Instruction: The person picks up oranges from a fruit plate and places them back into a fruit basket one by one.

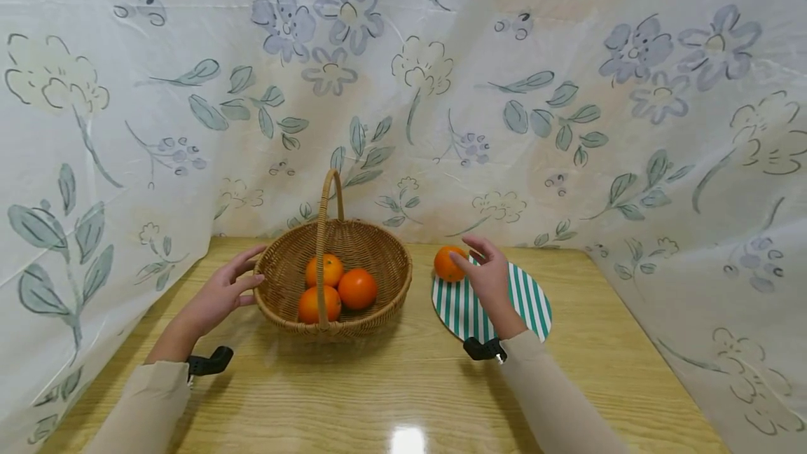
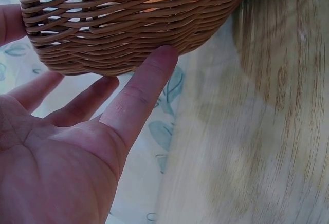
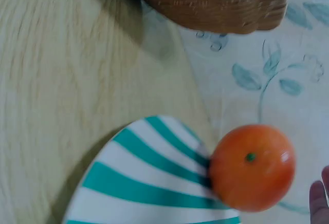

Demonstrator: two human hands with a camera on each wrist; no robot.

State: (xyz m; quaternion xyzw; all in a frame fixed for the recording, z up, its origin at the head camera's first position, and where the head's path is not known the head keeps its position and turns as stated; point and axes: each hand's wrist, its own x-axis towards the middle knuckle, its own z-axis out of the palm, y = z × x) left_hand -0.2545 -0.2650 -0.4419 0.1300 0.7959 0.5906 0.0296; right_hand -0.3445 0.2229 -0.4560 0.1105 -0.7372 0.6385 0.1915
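A brown wicker basket (image 1: 372, 244) with a tall handle stands on the left of the table and holds 3 oranges (image 1: 358, 289). My left hand (image 1: 217, 293) is at its left side, fingers spread and fairly straight, fingertips against the woven wall (image 2: 103, 49). To the right, another orange (image 3: 252, 167), green stem spot showing, is at the far left edge of a green-and-white striped round plate (image 1: 523, 300). Over that plate reaches my right hand (image 1: 488, 275), its thumb overlapping the orange in the head view. In the right wrist view, its fingertips (image 3: 317, 198) stand apart from the fruit.
Both things stand on a light wooden table (image 1: 378, 384). A floral cloth (image 1: 403, 90) hangs behind it and along both sides. The basket's handle (image 1: 323, 244) arches high above the rim. A black wrist mount (image 1: 211, 361) sits on each forearm.
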